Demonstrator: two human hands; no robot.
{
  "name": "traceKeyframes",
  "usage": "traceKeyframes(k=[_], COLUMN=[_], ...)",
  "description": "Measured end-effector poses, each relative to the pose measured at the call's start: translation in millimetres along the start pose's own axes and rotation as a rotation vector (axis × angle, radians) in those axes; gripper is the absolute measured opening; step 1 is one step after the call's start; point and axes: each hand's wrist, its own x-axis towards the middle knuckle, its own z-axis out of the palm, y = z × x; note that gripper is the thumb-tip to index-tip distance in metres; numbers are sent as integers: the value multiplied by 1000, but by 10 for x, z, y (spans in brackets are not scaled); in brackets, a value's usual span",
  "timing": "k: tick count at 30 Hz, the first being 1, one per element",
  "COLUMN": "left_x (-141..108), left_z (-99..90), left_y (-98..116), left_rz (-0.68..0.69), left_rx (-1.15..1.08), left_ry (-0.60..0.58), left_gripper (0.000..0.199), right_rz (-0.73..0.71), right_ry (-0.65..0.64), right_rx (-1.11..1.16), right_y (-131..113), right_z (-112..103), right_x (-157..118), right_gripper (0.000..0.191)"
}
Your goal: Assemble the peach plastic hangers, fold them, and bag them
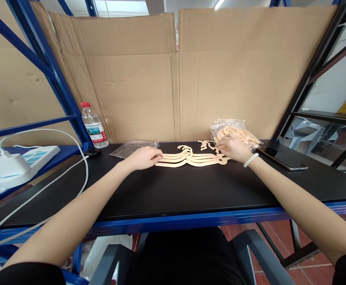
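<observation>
A small stack of peach-coloured clothes hangers (187,159) lies flat on the black tabletop, hooks pointing away from me. My left hand (145,157) is at their left ends, its fingers curled over them and hiding the tips. Beyond the right ends, my right hand (233,147) has its fingers bent together beside some small peach plastic pieces (205,145); whatever is between the fingertips is hidden. Just behind that hand, more peach hangers (245,135) lie in a heap, partly inside a clear plastic bag (220,124).
An empty-looking clear bag (131,148) lies behind my left hand. A water bottle (94,126) stands at the back left, near a white power strip (36,158) and looping white cable (86,170). A phone (282,157) lies right. Cardboard (125,79) walls the back.
</observation>
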Motion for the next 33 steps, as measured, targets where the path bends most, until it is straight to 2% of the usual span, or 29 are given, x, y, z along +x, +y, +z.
traceKeyframes(k=[5,12,21,33], left_x=[-6,3,-10,4], left_z=[-9,-26,-33,-29], left_y=[-50,-36,32,60], left_rz=[-28,-2,23,44], left_rx=[36,50,51,-22], left_ry=[12,12,-1,145], left_gripper=[31,30,30,25], right_rz=[-29,-204,-220,-344], right_ry=[-41,-140,-310,-196], right_rx=[-124,-289,-477,-322], right_y=[46,58,20,112], right_z=[-1,57,142,142], right_x=[-19,116,335,265], right_gripper=[28,18,19,17])
